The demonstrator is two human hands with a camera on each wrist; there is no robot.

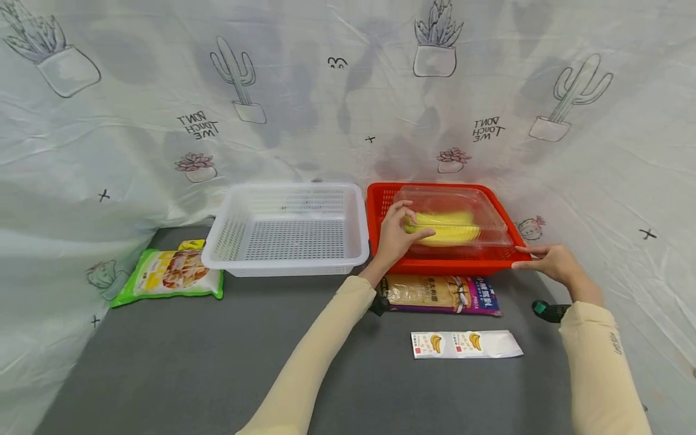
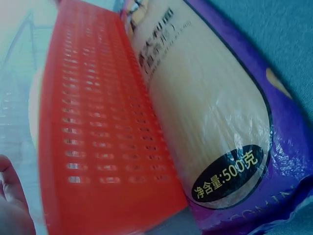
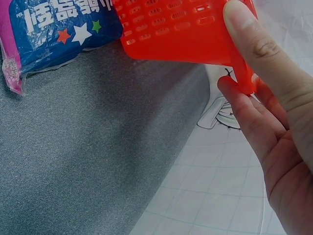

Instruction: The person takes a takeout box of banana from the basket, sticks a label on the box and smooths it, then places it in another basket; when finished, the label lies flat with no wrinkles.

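A red basket (image 1: 446,266) stands at the back right. In it lies a clear plastic box (image 1: 462,196) with something yellow (image 1: 443,226) inside, blurred by the plastic. My left hand (image 1: 396,232) holds the left end of the box, fingers bent and thumb spread below them. In the left wrist view, only part of that hand (image 2: 13,203) shows, beyond the basket wall. My right hand (image 1: 557,266) pinches the basket's front right corner. The right wrist view has the thumb (image 3: 264,49) on top of the rim and the fingers beneath it.
A pasta pack (image 1: 435,294) lies against the basket's front, with a banana-printed white strip (image 1: 464,344) nearer me. To the left stands a white basket (image 1: 285,266), beside a green-edged food bag (image 1: 174,275) and a small yellow pack (image 1: 191,244). Patterned sheeting (image 1: 304,90) hangs behind.
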